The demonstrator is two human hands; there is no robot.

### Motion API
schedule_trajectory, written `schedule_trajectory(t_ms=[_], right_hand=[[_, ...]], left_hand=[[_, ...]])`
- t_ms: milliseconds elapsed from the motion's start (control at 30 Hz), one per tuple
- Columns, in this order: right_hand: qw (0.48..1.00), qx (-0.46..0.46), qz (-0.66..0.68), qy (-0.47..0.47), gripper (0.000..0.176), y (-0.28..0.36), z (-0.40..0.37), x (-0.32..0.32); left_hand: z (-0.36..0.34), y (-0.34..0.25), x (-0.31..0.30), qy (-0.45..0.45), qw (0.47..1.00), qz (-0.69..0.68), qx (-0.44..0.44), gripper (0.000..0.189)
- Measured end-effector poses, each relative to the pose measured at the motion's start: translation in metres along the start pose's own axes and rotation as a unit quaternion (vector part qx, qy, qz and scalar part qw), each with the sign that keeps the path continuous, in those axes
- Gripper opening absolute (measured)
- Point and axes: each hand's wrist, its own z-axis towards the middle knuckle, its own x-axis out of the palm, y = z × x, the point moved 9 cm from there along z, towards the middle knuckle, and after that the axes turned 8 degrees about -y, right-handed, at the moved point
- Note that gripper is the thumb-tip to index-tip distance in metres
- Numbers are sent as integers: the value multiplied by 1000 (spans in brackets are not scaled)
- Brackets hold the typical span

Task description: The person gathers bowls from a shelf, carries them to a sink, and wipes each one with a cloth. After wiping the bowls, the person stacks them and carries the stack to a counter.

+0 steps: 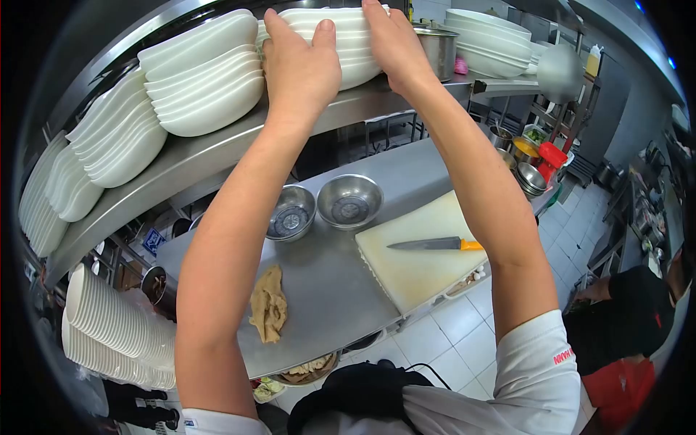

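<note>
Both arms are raised to the steel shelf (196,156), one hand on each side of a stack of white bowls (354,45). My left hand (303,71) presses against the left side of the stack, thumb pointing up and fingers curled round the edge. On the right side, my right hand (401,47) grips near the top rim, its fingertips partly cut off by the frame edge. Another stack of white dishes (206,90) stands just left of my left hand. A steel pot (437,52) is beside my right wrist.
Below, the steel counter (333,283) carries two metal bowls (351,201), a tan cloth (269,304) and a white cutting board (399,275) with an orange-handled knife (435,245). More white bowls (489,43) stand at right. A person in a black top (623,312) is at lower right.
</note>
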Motion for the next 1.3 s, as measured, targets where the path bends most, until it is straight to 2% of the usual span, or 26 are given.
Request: schedule_trajectory(t_ms=[67, 167, 267, 367, 400, 433, 467, 500, 567, 600, 633, 667, 700, 733, 767, 833, 900, 933, 967, 1000, 1033, 1100, 1167, 1200, 1300], right_hand=[[1000, 11, 11, 11, 68, -9, 6, 1], [997, -52, -20, -63, 73, -26, 16, 1], [1000, -14, 14, -12, 78, 6, -17, -17], [986, -85, 144, -15, 80, 8, -43, -32], [978, -126, 154, -64, 66, -1, -55, -39], [966, -169, 161, -113, 53, -8, -69, -49], [963, -165, 196, -84, 54, -9, -87, -56], [958, -161, 229, -57, 55, -8, -110, -66], [954, -246, 163, -60, 54, -16, -173, -95], [962, -267, 60, -19, 61, -20, -210, -108], [969, -236, 73, 29, 68, -37, -251, -112], [973, -219, 29, 61, 71, -50, -292, -115], [982, -172, -7, 79, 66, -68, -334, -124], [987, -124, -42, 95, 61, -86, -379, -136], [986, -18, -122, 111, 57, -109, -425, -153], [939, 192, -270, 96, 54, -143, -520, -208], [842, 406, -353, 32, 55, -164, -634, -279], [788, 503, -347, -67, 56, -168, -706, -322], [690, 596, -402, -83, 59, -169, -777, -363], [618, 656, -427, -78, 63, -154, -827, -393], [546, 720, -427, -48, 68, -129, -857, -413], [492, 741, -446, -98, 69, -95, -918, -449], [464, 756, -435, -155, 70, -55, -949, -469], [455, 754, -438, -182, 71, -43, -963, -477], [458, 755, -410, -226, 72, -17, -992, -487]], left_hand=[[0, 0, 2, -11, 1000, -2, 10, 84], [-2, 0, 1, -16, 999, -21, 30, 86], [-31, -17, -13, -7, 995, -63, 78, 86], [-89, -47, -46, -21, 962, -262, 71, 87], [-109, -50, -56, -4, 960, -274, 53, 90], [-135, -48, -65, 28, 947, -318, 35, 92], [-167, -37, -73, 75, 941, -330, 19, 93], [-203, -25, -84, 148, 947, -286, -11, 88], [-278, 20, -88, 358, 881, -309, -24, 70], [-320, 50, -93, 349, 869, -298, -185, 61], [-359, 76, -92, 366, 826, -309, -297, 59], [-390, 93, -95, 332, 804, -326, -372, 51], [-416, 111, -99, 295, 776, -336, -445, 43], [-446, 129, -107, 344, 750, -302, -477, 41], [-474, 145, -117, 391, 722, -267, -504, 39], [-503, 152, -116, 473, 671, -212, -531, 36], [-506, 150, -113, 543, 632, -168, -526, 32], [-497, 148, -106, 541, 657, -182, -492, 33], [-489, 144, -97, 540, 678, -200, -456, 34], [-482, 137, -82, 540, 695, -225, -417, 35], [-487, 141, -71, 542, 681, -257, -419, 34], [-502, 154, -48, 547, 646, -321, -425, 33], [-519, 115, -29, 627, 591, -268, -430, 37], [-529, 96, -23, 659, 570, -235, -431, 38], [-576, 28, -2, 744, 513, -238, -355, 43]])
